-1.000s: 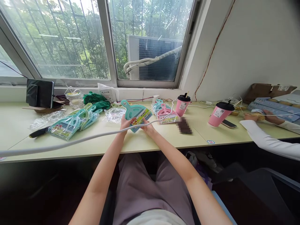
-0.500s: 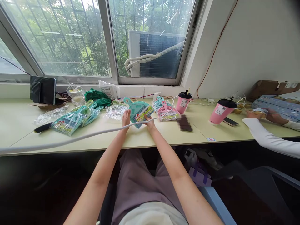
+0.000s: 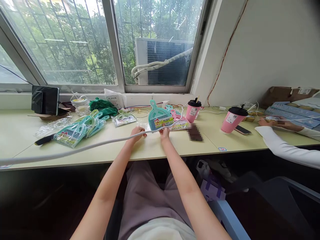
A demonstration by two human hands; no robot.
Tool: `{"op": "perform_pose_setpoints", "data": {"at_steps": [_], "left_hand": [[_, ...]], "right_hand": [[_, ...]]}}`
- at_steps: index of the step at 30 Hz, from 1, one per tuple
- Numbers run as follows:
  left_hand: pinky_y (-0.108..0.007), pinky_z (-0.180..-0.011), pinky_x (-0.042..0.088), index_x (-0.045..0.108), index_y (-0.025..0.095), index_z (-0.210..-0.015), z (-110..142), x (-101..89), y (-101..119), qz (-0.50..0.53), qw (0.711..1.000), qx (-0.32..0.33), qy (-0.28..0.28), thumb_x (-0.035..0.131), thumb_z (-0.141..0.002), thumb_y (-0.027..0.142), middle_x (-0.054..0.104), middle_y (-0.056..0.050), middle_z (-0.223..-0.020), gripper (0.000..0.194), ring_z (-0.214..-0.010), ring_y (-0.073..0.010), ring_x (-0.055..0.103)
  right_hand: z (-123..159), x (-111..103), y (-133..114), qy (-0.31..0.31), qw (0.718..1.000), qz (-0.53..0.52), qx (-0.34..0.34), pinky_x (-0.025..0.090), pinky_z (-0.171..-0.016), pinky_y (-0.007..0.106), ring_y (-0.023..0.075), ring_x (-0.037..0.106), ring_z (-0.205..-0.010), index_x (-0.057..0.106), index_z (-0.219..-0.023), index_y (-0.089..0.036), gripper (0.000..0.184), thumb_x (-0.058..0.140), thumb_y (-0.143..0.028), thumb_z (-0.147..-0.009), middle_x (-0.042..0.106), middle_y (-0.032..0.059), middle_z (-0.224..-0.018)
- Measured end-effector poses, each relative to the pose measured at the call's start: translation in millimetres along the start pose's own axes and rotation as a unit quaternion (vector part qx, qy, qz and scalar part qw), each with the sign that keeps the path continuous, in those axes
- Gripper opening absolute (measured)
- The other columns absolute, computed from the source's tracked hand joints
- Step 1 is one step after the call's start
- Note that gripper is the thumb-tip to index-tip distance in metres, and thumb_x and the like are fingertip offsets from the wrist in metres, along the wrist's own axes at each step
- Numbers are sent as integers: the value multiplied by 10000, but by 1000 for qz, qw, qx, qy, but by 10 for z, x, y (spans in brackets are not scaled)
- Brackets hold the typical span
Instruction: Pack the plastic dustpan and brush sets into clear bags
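A teal mini dustpan-and-brush set [image 3: 156,115] with a printed card stands tilted up over the table, its handle pointing away from me. My right hand [image 3: 164,132] is closed on its lower edge. My left hand [image 3: 138,134] rests low at the table, fingers pinched on a clear plastic bag [image 3: 148,127] that lies partly behind the set. Just right of the teal set is a pink dustpan set [image 3: 178,118], partly covered. Further left, a light green dustpan set [image 3: 124,117] lies in clear wrap.
Wrapped dustpan sets [image 3: 72,131] are piled at left by a black-handled tool [image 3: 44,139]. A white cable [image 3: 82,149] crosses in front. Pink cups [image 3: 193,111] stand right, near a phone [image 3: 242,130]. A co-worker's hands [image 3: 277,122] work at far right.
The teal set has moved right and turned more upright, now in my right hand alone. My left hand has let go of it, lowered, and taken the plastic bag from the pile.
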State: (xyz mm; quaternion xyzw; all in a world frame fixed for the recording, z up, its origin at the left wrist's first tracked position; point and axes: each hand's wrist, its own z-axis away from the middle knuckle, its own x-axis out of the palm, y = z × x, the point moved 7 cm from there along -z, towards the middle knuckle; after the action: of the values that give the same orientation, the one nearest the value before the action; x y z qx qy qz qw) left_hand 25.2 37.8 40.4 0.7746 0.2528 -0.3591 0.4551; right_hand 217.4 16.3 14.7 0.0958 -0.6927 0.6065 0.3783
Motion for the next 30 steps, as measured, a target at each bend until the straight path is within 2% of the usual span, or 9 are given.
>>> {"op": "perform_pose_setpoints", "data": {"at_steps": [4,7,13,18,20,22,25,27,30], "left_hand": [[-468,-955,420,583,221,-505,26,-201,-57,-99,990,-44,85,464,-791,175,681,-123,-696,313,-877,-329,646],[-490,-980,392,612,218,-555,43,-221,-52,-118,985,-56,110,492,-810,211,660,-138,-684,282,-904,-351,638],[-390,-796,443,664,227,-579,36,-55,17,-65,997,-21,36,538,-772,167,684,-98,-749,238,-813,-299,631],[-371,-781,460,645,204,-536,40,-12,22,-61,998,0,1,573,-702,75,694,-89,-874,223,-843,-284,640],[-373,-808,482,683,206,-639,50,-14,29,-86,996,6,0,571,-737,87,695,-91,-935,190,-917,-283,637],[-395,-911,479,710,210,-760,58,-23,55,-121,992,20,6,549,-798,109,697,-93,-1042,193,-1064,-282,607],[-519,-1136,304,726,216,-885,56,-36,80,-179,983,27,21,526,-864,138,614,-92,-1323,216,-1332,-292,456],[-615,-1172,168,720,224,-1029,48,-33,45,-201,979,2,22,553,-868,161,496,-95,-1472,240,-1440,-330,321],[-630,-1163,185,602,240,-1309,54,-18,-26,-193,980,-38,13,561,-874,173,402,-116,-1547,442,-1478,-358,237]], "right_hand": [[1,-127,-170,5,999,-32,-15,586,-697,223,128,706,-820,614,-1095,-224,282,627,-336,-836,739,14,-911],[26,-239,-261,-12,999,-32,-12,592,-705,235,136,710,-837,611,-1051,-214,245,651,-298,-825,742,12,-917],[221,-542,-239,-16,996,63,67,597,-637,252,160,713,-737,609,-870,-194,120,693,-211,-785,745,22,-808],[430,-733,-304,-48,980,150,119,615,-683,316,206,728,-748,628,-857,-168,70,665,-168,-798,759,60,-804],[478,-771,-376,-62,974,179,128,616,-696,324,210,730,-743,638,-872,-153,71,660,-155,-805,762,71,-809],[502,-790,-441,-76,966,204,138,615,-701,323,211,730,-735,649,-881,-139,71,656,-143,-810,762,81,-797],[501,-822,-497,-69,962,219,146,614,-700,315,208,730,-728,657,-876,-135,55,639,-127,-824,758,81,-768],[490,-832,-499,-55,964,215,146,613,-696,310,208,731,-741,656,-866,-140,50,631,-119,-829,757,78,-763],[484,-801,-461,-50,969,200,139,612,-689,306,208,731,-765,649,-856,-148,49,642,-115,-821,757,76,-784]]}}
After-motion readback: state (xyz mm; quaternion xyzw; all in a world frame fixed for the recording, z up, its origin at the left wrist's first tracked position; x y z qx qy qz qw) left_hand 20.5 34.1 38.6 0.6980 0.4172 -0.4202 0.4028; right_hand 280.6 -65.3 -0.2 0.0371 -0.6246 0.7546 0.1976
